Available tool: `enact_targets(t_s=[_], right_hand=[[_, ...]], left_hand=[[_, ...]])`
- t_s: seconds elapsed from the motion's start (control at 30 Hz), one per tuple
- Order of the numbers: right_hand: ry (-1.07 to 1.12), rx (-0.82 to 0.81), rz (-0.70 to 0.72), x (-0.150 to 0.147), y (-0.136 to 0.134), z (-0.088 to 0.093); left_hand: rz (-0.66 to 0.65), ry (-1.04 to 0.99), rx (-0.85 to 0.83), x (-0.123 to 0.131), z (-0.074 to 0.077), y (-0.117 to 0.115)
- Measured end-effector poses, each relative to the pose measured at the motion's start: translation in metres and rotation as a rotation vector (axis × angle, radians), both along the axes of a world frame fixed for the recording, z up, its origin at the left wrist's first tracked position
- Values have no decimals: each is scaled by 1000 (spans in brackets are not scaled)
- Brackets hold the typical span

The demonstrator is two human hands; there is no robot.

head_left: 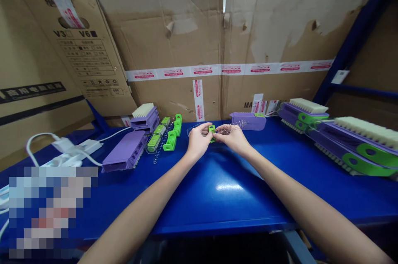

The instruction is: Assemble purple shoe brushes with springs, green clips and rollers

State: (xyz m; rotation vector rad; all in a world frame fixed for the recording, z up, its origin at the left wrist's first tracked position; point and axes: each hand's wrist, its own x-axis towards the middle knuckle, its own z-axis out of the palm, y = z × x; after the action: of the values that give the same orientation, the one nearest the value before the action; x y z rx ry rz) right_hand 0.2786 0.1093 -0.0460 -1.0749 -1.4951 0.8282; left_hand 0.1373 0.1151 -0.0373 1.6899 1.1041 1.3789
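One bare left hand [199,141] and one bare right hand [233,135] meet over a glossy blue worktop [230,210], with a small bright-green piece [212,129] between them. The left fingers are curled inward, closed on the near side of that piece, thumb pressed against it. The right thumb and forefinger are drawn together in a pinch at its other side; the remaining right fingers are bent and partly hidden. Thin, silvery coiled wire [242,123] shows across the right hand and past its knuckles; I cannot tell whether any finger grips it.

Left of the hands, three rectangular green-topped blocks with see-through sides [154,142] stand in a row, a long metal coil spring [159,148] just beside them, then bright-green plastic brackets with round holes [170,141]. Beyond the blocks lies a flat purple plastic casing [124,150], near a purple stack topped with cream bristles [144,122]. Another purple casing with a green end [248,122] rests behind the right hand, and bristled purple-and-green brushes [363,144] are stacked far to the right.
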Motion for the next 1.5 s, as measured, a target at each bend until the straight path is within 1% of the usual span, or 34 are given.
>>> enact_targets(t_s=[0.1, 0.2, 0.3, 0.4, 0.5, 0.67, 0.77, 0.83, 0.9, 1.0, 1.1, 1.2, 1.33, 1.5], right_hand=[[-92, 61, 11, 3, -2, 1], [-193, 118, 102, 7, -5, 1], [-267, 139, 137, 11, -7, 3], [-348, 146, 141, 12, -7, 5], [-389, 157, 136, 13, -7, 8], [-387, 166, 129, 13, -8, 8], [-315, 79, 152, 12, -9, 7], [-257, -3, 194, 11, -9, 6], [-246, -53, 234, 10, -8, 6], [-268, -69, 247, 9, -9, 6], [-233, -89, 233, 8, -10, 8], [-231, -93, 210, 8, -12, 8], [-299, -49, 173, 9, -9, 3], [-411, 49, 158, 11, -2, -4]], left_hand=[[-34, 49, -19, -2, 2, 1], [-92, 94, -66, -5, 0, 3], [-192, 125, -149, -8, -1, 4], [-320, 104, -272, -11, 4, 0], [-383, 54, -392, -13, 11, -5], [-467, -9, -464, -16, 16, -7], [-487, -21, -482, -18, 15, -4], [-480, -21, -493, -19, 14, -2], [-473, -5, -503, -19, 14, -2], [-471, 29, -530, -18, 15, -3], [-483, 37, -551, -19, 19, -6], [-521, 21, -557, -20, 20, -7], [-565, 23, -560, -22, 18, -5], [-545, 46, -574, -22, 17, -4]])
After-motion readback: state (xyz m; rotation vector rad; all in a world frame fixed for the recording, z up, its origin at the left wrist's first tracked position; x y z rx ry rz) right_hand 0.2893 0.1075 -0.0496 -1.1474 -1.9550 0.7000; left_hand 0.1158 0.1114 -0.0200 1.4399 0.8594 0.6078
